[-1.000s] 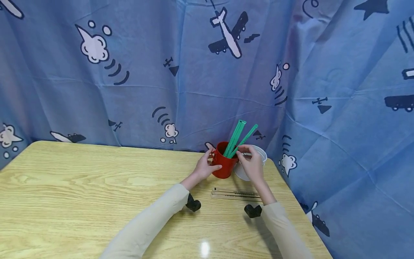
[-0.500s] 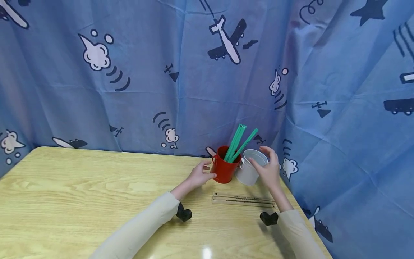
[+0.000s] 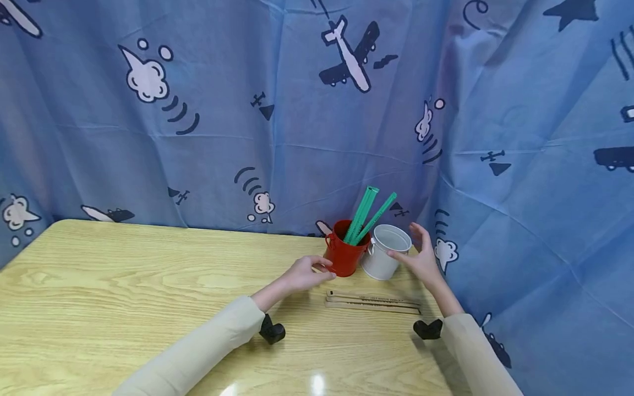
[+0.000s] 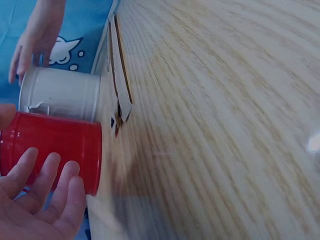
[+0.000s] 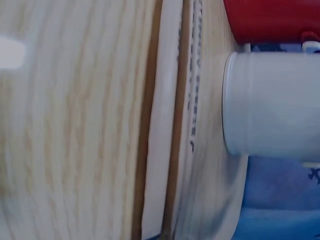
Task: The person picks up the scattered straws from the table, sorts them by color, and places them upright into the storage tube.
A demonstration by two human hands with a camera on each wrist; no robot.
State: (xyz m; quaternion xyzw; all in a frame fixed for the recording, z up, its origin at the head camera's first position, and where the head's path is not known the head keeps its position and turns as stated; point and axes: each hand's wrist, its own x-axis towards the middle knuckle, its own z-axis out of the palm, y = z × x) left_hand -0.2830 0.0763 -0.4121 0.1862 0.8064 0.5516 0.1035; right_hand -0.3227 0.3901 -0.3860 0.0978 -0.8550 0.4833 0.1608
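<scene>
A red bucket (image 3: 344, 257) stands upright at the back right, with several slim green printed sticks (image 3: 364, 214) leaning in it. Beside it on the right is a white bucket (image 3: 382, 263), its rim facing up. My left hand (image 3: 308, 273) is in front of the red bucket's left side, fingers loosely bent and holding nothing; the left wrist view shows the fingertips spread over the red wall. At the white bucket's right side, my right hand (image 3: 421, 263) is spread, thumb right at the rim. Several flat tan printed strips (image 3: 373, 304) lie on the table before the buckets.
The wooden table (image 3: 148, 286) reaches far to the left. A blue printed curtain (image 3: 223, 110) hangs close behind the buckets and along the right edge. Black camera mounts (image 3: 272, 330) sit on both wrists.
My right hand has left the green sticks and moved right, to the far side of the white bucket. My left hand has drawn back from the red bucket, toward me.
</scene>
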